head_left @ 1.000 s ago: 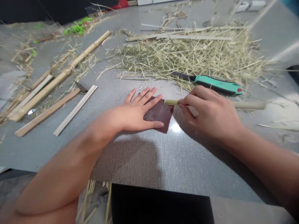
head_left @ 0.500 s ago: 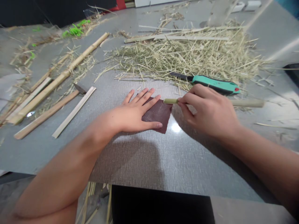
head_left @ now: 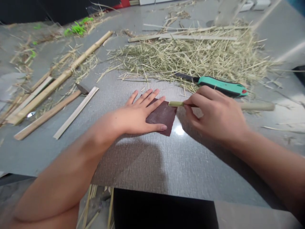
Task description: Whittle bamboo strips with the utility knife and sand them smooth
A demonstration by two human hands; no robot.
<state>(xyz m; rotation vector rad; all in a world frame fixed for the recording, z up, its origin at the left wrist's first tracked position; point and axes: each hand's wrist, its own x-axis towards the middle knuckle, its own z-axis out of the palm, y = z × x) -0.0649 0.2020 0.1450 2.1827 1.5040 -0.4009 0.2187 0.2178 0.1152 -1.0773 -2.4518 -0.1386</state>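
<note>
My left hand (head_left: 140,116) lies flat with fingers spread, its fingertips and thumb on a dark brown sheet (head_left: 164,116) that looks like sandpaper. Its palm rests on the grey table (head_left: 133,162). My right hand (head_left: 212,114) pinches a pale green bamboo strip (head_left: 175,104) between thumb and fingers. The strip's left tip is at the sheet's upper right edge, and its other end sticks out to the right behind my hand. Just beyond my right hand lies a knife with a green handle (head_left: 222,86), its dark blade pointing left.
Behind the knife spreads a wide pile of shavings (head_left: 190,57) with long strips on top. To the left lie a bamboo pole (head_left: 64,76), a wooden-handled blade (head_left: 50,114) and a pale flat strip (head_left: 76,113). Green bits (head_left: 78,28) lie at the back left.
My right hand and the bamboo strip have shifted slightly right. My left hand stays on the sheet. The whole view has moved a little.
</note>
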